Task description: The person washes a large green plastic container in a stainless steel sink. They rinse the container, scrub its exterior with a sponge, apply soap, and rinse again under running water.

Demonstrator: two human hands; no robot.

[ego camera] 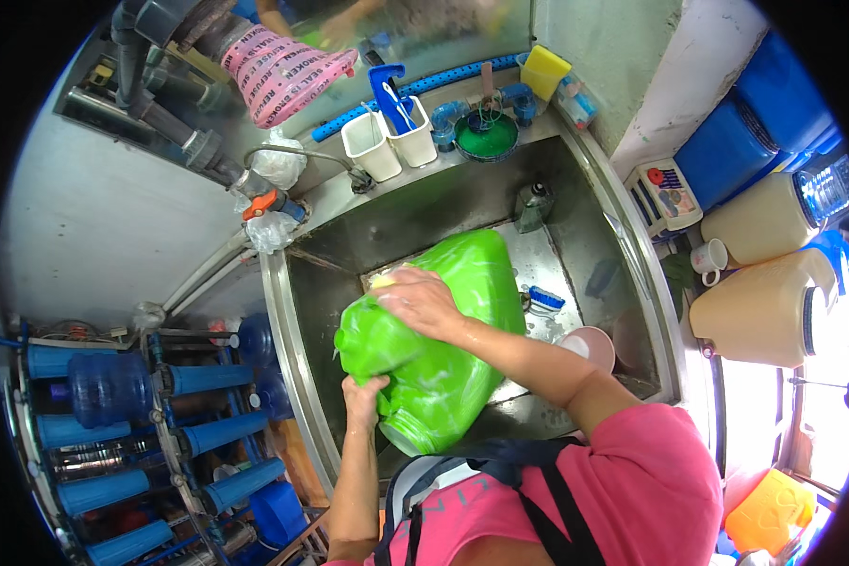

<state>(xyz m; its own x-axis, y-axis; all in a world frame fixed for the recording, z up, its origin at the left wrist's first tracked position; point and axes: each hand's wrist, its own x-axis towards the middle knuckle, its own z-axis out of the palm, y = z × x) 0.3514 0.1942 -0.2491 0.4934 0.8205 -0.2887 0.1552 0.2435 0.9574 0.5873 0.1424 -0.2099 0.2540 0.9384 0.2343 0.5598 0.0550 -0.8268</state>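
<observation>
A large bright green plastic jug [460, 354], streaked with suds, lies tilted in the stainless steel sink [630, 339]. Its threaded mouth [410, 435] points toward me. My left hand [364, 400] grips the jug at its near left, by what looks like the handle area. Spread over the jug's upper left side, my right hand [421, 301] presses a yellow sponge [383, 281], mostly covered by the fingers, against the plastic. Behind the jug, on the sink floor, are a blue-bristled brush [546, 298], a pinkish bowl [598, 347] and a dark clear bottle [535, 206].
White plastic holders [371, 145], a green round container [488, 136] and a yellow sponge [545, 71] line the back ledge. An orange-handled valve [260, 204] juts at the left. Beige jugs [757, 311] and a white mug [709, 260] stand right; blue bottle racks [212, 428] stand left.
</observation>
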